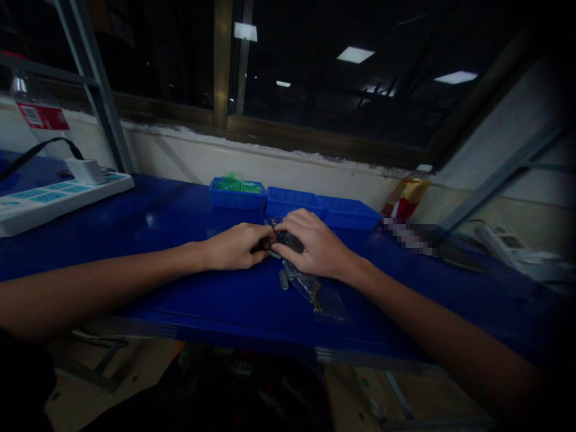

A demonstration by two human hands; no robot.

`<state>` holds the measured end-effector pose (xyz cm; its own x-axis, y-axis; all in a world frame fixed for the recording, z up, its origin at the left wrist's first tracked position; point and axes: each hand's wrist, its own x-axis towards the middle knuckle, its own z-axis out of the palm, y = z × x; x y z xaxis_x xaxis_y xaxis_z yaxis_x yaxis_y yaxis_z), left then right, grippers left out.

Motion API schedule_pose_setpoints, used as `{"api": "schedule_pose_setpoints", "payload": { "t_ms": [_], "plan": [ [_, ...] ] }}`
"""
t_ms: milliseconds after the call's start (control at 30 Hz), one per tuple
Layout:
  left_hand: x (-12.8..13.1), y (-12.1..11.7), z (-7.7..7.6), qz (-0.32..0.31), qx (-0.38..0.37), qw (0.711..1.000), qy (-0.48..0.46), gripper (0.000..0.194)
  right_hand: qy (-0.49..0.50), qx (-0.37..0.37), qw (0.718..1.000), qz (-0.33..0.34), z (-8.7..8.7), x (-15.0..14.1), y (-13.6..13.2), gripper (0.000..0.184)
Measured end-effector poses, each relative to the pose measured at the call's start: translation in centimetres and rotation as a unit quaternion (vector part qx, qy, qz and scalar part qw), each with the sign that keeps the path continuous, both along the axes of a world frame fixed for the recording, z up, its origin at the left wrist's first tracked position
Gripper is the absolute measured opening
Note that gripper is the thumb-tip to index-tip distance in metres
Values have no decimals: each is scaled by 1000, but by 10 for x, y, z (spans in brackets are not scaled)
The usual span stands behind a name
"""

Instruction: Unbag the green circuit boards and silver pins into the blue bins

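My left hand (240, 245) and my right hand (314, 247) meet over the middle of the blue table. The fingers of the left are curled and closed, and whatever they hold is hidden. Fingers and thumb of the right curve round a dark grey piece (291, 241) too blurred to name. Just below them a small grey metal cylinder (283, 279) lies on the table. A clear plastic bag (330, 303) with brass-coloured pins (316, 297) stretches out from under my right hand.
Behind the hands stand a blue bin (238, 198) with green plastic packets (234, 182) and two more blue bins (294, 201) (348, 211). A white power strip (67, 201) and a bottle (42, 117) are at left. A red-gold packet (407, 198) stands at right.
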<state>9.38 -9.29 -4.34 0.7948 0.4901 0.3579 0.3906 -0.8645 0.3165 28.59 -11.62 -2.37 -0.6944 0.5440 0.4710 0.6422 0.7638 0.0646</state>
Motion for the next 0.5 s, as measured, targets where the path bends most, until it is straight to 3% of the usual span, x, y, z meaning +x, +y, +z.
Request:
{"api": "schedule_pose_setpoints", "payload": {
  "t_ms": [200,333,500],
  "plan": [
    [0,-1,5,9,-8,1000,13,14,-39,-42,998,11,4,-2,-7,31],
    [0,-1,10,60,-139,987,-49,18,-11,-35,999,7,3,-1,-6,30],
    [0,4,10,33,-294,943,-149,17,7,-9,1000,4,1,-1,-4,15]
  ]
}}
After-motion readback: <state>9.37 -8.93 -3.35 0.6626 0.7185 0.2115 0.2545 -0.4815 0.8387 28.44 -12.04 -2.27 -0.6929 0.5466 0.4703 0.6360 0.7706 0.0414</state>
